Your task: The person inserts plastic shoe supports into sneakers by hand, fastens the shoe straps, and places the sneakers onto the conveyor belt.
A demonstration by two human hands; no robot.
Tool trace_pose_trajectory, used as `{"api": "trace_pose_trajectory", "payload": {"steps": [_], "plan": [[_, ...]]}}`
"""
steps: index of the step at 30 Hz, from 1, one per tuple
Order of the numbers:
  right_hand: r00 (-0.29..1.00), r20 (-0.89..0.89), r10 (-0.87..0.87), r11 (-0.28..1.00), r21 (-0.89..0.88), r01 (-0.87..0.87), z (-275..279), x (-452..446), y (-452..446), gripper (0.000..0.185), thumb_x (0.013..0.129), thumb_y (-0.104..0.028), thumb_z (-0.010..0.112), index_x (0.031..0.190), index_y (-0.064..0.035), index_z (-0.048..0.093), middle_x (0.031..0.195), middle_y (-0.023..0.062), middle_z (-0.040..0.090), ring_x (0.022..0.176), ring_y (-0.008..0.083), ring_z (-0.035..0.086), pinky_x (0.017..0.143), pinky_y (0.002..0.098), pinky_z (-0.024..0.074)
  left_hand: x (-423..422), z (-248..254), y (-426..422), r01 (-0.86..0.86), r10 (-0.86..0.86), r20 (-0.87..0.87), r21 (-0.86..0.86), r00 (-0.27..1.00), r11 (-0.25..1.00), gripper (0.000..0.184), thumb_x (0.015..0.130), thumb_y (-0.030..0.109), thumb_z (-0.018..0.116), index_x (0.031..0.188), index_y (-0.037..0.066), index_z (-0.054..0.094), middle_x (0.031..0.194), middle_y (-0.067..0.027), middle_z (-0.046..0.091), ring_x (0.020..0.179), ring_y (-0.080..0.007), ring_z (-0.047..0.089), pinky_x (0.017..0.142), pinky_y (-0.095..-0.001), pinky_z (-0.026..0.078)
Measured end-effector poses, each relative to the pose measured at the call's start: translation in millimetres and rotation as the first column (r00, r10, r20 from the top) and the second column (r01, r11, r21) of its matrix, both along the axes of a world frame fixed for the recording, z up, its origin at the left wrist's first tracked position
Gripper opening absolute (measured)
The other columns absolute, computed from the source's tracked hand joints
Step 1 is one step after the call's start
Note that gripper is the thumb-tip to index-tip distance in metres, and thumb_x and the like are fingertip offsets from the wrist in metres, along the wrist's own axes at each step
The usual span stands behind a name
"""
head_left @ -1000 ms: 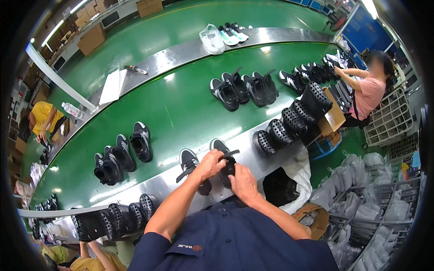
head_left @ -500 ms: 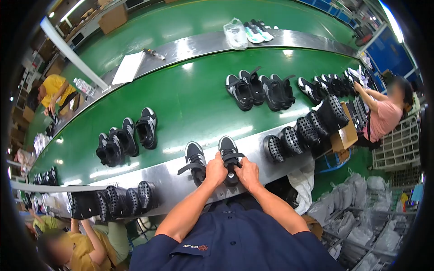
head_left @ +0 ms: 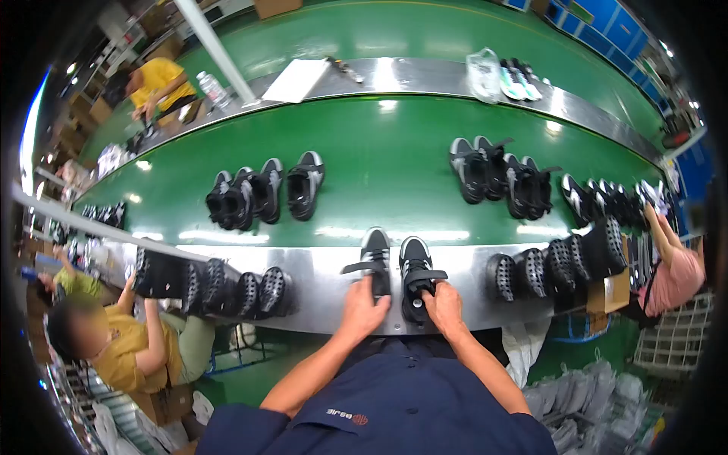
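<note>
Two black sneakers with grey toes stand side by side on the metal edge of the bench, toes pointing away from me. My left hand (head_left: 365,307) is closed on the rear of the left sneaker (head_left: 376,254), whose strap sticks out to the left. My right hand (head_left: 446,305) grips the collar of the right sneaker (head_left: 415,254), with the thumb at its opening. That sneaker's strap lies across it towards the right. A pale round spot shows inside its heel. My fingertips are partly hidden by the shoes and hands.
Black studded shoe forms (head_left: 274,290) line the metal edge at left, and more forms (head_left: 531,273) at right. Sneakers (head_left: 305,186) stand on the green belt (head_left: 387,174) left and right. Co-workers (head_left: 125,345) sit at left; another person (head_left: 675,277) works at far right.
My left hand has moved from the right sneaker to the left one. My right hand stays on the right sneaker. The whole view has shifted, with the scene turned slightly.
</note>
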State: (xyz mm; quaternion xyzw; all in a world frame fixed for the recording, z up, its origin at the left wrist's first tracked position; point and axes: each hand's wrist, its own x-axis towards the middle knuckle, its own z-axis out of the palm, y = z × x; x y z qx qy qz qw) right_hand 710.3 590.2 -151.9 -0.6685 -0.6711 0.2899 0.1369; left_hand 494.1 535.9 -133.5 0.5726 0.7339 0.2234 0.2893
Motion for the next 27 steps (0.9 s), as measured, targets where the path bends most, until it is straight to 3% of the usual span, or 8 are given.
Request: {"api": "trace_pose_trajectory", "payload": {"steps": [5,7,9,11,16,21,25,27], "plan": [[0.998,-0.020,0.062,0.975,-0.212,-0.065,35,19,12,0.049,0.083,-0.035,0.081,0.109,0.0055,0.071,0.102,0.0283,0.074,0.098,0.0445,0.072,0.085,0.0482,0.0567,9,-12,18,0.091,-0.077,0.320,-0.031,0.944,0.995,0.063,0.086,0.025,0.072,0.137,-0.007,0.055,0.130,-0.0297,0.063,0.120,-0.0441,0.061,0.105,-0.0496,0.048],[0.944,0.278,0.180,0.961,-0.254,-0.109,75,35,1,0.052,0.084,-0.037,0.081,0.111,0.0066,0.070,0.102,0.0272,0.075,0.097,0.0423,0.073,0.084,0.0459,0.0574,-13,11,-12,0.037,-0.055,0.251,0.076,0.966,0.996,0.049,0.090,0.022,0.071,0.130,-0.004,0.061,0.124,-0.0268,0.066,0.115,-0.0426,0.064,0.099,-0.0487,0.051],[0.978,0.154,0.141,0.977,-0.182,-0.112,98,50,-14,0.044,0.089,-0.033,0.076,0.109,0.0062,0.071,0.095,0.0251,0.076,0.088,0.0385,0.075,0.076,0.0450,0.0576,-59,41,-50,-0.014,0.033,-0.074,0.244,0.997,0.970,0.034,0.094,0.018,0.070,0.121,-0.001,0.066,0.113,-0.0224,0.068,0.105,-0.0405,0.064,0.090,-0.0477,0.053],[0.997,-0.072,0.006,0.950,-0.311,-0.028,118,41,-21,0.039,0.091,-0.028,0.076,0.108,0.0065,0.070,0.089,0.0201,0.076,0.080,0.0295,0.074,0.071,0.0403,0.0573,-104,76,-79,-0.145,0.276,-0.347,0.360,0.896,0.922,0.032,0.095,0.019,0.069,0.120,-0.001,0.067,0.100,-0.0178,0.063,0.097,-0.0404,0.061,0.082,-0.0492,0.052],[0.925,-0.379,-0.011,0.899,-0.409,-0.157,112,-13,-28,0.032,0.093,-0.022,0.076,0.108,0.0061,0.069,0.082,0.0110,0.073,0.071,0.0160,0.068,0.065,0.0325,0.0552,-184,44,-128,-0.478,0.636,-0.531,0.420,0.561,0.772,0.046,0.093,0.029,0.075,0.127,0.001,0.061,0.100,-0.0164,0.061,0.095,-0.0382,0.061,0.079,-0.0475,0.053],[0.926,-0.321,0.199,0.882,-0.352,-0.312,133,-53,-27,0.035,0.094,-0.023,0.075,0.111,0.0063,0.069,0.086,0.0149,0.074,0.077,0.0193,0.071,0.074,0.0334,0.0561,-207,32,-135,-0.460,0.597,-0.542,0.381,0.592,0.802,0.045,0.089,0.027,0.081,0.121,0.001,0.066,0.098,-0.0143,0.064,0.089,-0.0365,0.066,0.075,-0.0459,0.056],[0.871,-0.489,-0.045,0.904,-0.391,-0.173,145,-73,-31,0.045,0.097,-0.025,0.075,0.128,0.0057,0.064,0.104,0.0149,0.075,0.089,0.0191,0.071,0.077,0.0317,0.0565,-160,121,-123,-0.308,0.537,-0.365,0.525,0.761,0.794,0.041,0.083,0.017,0.086,0.115,-0.002,0.068,0.077,-0.0089,0.052,0.066,-0.0276,0.053,0.059,-0.0414,0.045],[0.688,-0.703,-0.182,0.834,-0.481,-0.270,144,-100,-30,0.063,0.099,-0.024,0.073,0.148,0.0052,0.047,0.125,0.0150,0.068,0.107,0.0192,0.066,0.086,0.0312,0.0559,-127,126,-99,-0.107,0.344,-0.320,0.576,0.883,0.810,0.042,0.081,0.020,0.086,0.113,-0.001,0.068,0.077,-0.0095,0.056,0.067,-0.0276,0.056,0.057,-0.0413,0.046]]}}
